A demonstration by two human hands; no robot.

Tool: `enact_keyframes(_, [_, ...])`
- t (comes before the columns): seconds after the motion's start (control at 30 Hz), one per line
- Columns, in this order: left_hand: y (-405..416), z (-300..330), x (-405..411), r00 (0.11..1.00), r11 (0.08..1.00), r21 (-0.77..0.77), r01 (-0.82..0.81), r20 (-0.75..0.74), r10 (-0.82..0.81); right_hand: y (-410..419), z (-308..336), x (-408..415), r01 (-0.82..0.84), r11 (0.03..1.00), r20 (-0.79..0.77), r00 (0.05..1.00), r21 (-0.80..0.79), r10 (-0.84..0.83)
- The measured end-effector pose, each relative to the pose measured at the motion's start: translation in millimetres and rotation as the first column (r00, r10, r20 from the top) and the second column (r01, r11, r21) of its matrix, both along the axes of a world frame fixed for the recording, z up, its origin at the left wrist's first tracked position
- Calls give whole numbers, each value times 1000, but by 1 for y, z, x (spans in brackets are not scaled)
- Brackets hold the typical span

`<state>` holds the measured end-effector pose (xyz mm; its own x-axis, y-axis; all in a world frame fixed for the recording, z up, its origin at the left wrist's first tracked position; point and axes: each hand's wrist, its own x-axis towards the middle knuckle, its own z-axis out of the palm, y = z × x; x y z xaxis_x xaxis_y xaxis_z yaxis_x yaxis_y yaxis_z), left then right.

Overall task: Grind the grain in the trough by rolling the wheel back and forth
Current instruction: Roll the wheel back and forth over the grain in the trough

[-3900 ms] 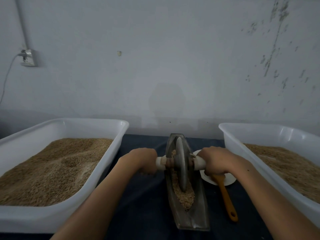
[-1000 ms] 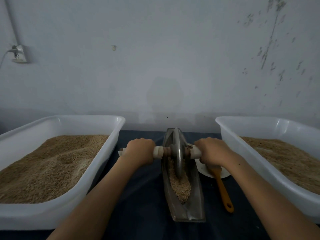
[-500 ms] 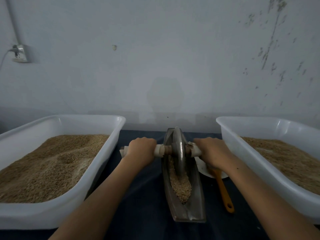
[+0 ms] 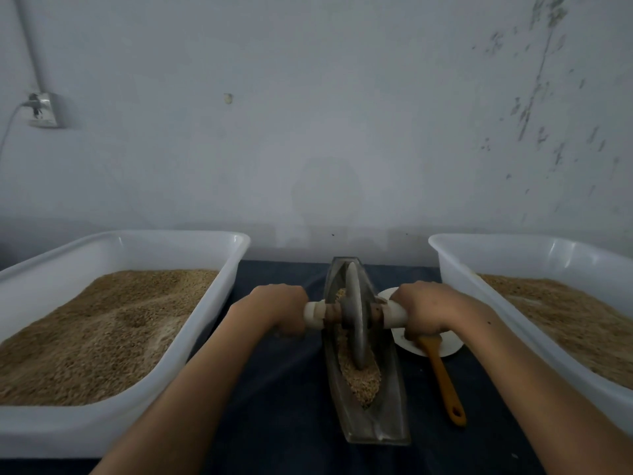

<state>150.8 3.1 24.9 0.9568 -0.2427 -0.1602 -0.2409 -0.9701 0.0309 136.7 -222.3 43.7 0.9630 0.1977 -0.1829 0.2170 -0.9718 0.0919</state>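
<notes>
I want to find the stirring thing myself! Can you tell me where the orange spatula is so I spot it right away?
Find the big white tub of grain on the right. Just left of it, on the dark cloth, sits a small white dish. The orange spatula leans on it, handle toward you: the only orange thing here.

This is looking like a plain back room used as a small grain-processing workshop. A bare, pale wall (image 4: 342, 132) is standing right behind the bench (image 4: 284, 389), its paint flaking (image 4: 534, 80) at the upper right, with a surface-mounted socket (image 4: 42, 109) and a cable hanging at the left. Two large white plastic tubs (image 4: 137, 245) (image 4: 513, 248) are sitting on the dark-covered bench, both holding heaps of brown grain (image 4: 102, 323). Between them a long metal trough (image 4: 373, 406) with a grinding wheel (image 4: 354, 320) is lying, pointing to hand milling work.
</notes>
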Motion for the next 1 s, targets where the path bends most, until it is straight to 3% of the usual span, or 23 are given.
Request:
enact_keyframes(0.1, [-1,-3,1,997,1000,-17,-9,73,10,2,-1,-2,9,1000,39,999,3,-9])
enact_keyframes(0.27, [-1,-14,4,951,999,-44,-11,310,24,5,-11,-3,-37,999,322,946,25,27])
enact_keyframes(0.37, [1,-19,4,916,997,-82,-1,400,34,7,-14,-2,-57,998,414,909,11,47])
enact_keyframes(0.5, [1,-16,5,958,999,-49,1,288,13,7,-13,-2,-52,999,387,921,-2,49])
enact_keyframes(0.67, [1,-3,3,999,999,-45,-27,-33,25,5,-1,-3,-22,999,134,991,-37,27])
enact_keyframes(0.73, [0,-1,2,996,999,-51,-13,-87,9,3,2,-3,-10,1000,45,999,-15,11])
enact_keyframes(0.87, [0,-1,1,1000,999,-37,-10,-13,9,2,1,-3,-3,1000,30,1000,1,3])
enact_keyframes(1.0, [-2,-7,2,984,1000,-18,-26,178,28,1,-8,0,-37,999,212,977,16,33])
